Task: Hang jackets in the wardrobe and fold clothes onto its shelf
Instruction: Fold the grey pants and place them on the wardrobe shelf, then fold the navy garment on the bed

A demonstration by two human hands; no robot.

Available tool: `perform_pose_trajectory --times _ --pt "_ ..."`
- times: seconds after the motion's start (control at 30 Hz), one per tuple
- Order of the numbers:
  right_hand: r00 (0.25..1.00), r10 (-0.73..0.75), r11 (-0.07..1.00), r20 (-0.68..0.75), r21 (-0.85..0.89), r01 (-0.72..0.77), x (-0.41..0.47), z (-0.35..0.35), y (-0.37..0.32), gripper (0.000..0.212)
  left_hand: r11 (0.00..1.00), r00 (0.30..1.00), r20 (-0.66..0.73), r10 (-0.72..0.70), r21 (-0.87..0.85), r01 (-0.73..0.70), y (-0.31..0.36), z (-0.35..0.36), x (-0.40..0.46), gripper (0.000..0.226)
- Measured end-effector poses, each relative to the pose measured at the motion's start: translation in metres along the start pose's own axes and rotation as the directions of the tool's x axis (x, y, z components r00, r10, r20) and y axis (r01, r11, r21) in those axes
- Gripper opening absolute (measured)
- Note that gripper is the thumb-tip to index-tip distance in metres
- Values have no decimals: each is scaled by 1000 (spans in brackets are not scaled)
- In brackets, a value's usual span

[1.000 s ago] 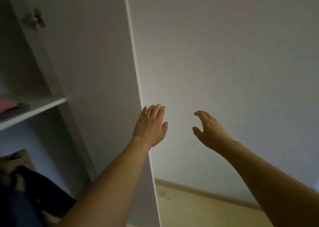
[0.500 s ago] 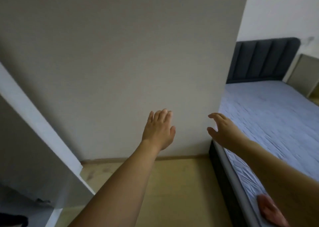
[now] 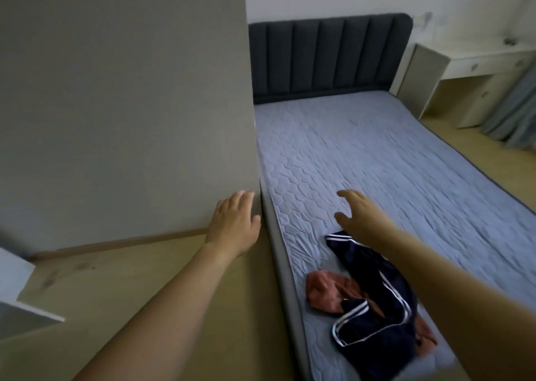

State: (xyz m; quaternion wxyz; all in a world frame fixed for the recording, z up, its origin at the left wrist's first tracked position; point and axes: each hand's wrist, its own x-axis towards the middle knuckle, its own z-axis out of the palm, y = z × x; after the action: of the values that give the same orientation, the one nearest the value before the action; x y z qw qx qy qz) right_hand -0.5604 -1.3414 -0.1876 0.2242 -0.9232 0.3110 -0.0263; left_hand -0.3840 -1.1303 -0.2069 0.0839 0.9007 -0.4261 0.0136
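A dark navy garment [image 3: 374, 319] with white stripes lies crumpled near the foot of the bed [image 3: 362, 154]. A reddish-pink garment [image 3: 327, 292] lies partly under it. My right hand [image 3: 358, 214] is stretched out above the mattress, fingers spread and holding nothing, just beyond the navy garment. My left hand [image 3: 233, 224] is held out in front of the grey wall [image 3: 124, 105], fingers straight and together, empty. A corner of the white wardrobe [image 3: 17, 279] shows at the lower left edge.
The bed has a light blue quilted cover and a dark padded headboard [image 3: 327, 53]. A pale desk unit [image 3: 452, 73] and a grey curtain [image 3: 519, 108] stand at the far right. Wood floor [image 3: 116, 279] lies between wardrobe and bed.
The view has swung right, away from the wardrobe shelf to the bed. Both empty hands have kept their outstretched pose, and the garments on the bed have come into view.
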Motion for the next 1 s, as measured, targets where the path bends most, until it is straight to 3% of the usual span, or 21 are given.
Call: perform_pose_trajectory --times 0.1,0.27,0.53,0.8,0.9,1.0 --pt "992 73 997 107 -2 -73 2 -13 63 56 999 994 111 -14 -33 18 40 27 -12 59" --pt "990 81 995 119 48 -87 21 -15 144 55 978 970 176 -166 -98 185 78 74 11 58" --pt "962 80 996 260 15 -87 69 -11 323 57 866 855 375 -360 -206 455 215 198 55 55" --pt "859 93 995 503 -27 -92 171 37 462 59 600 672 516 -531 -330 729 317 325 101 38" --pt "833 93 993 545 4 -114 209 103 503 56 478 596 572 -563 -363 800 320 401 125 18" --pt "788 98 984 608 61 -169 227 191 552 52 386 548 618 -563 -390 836 327 495 144 14"
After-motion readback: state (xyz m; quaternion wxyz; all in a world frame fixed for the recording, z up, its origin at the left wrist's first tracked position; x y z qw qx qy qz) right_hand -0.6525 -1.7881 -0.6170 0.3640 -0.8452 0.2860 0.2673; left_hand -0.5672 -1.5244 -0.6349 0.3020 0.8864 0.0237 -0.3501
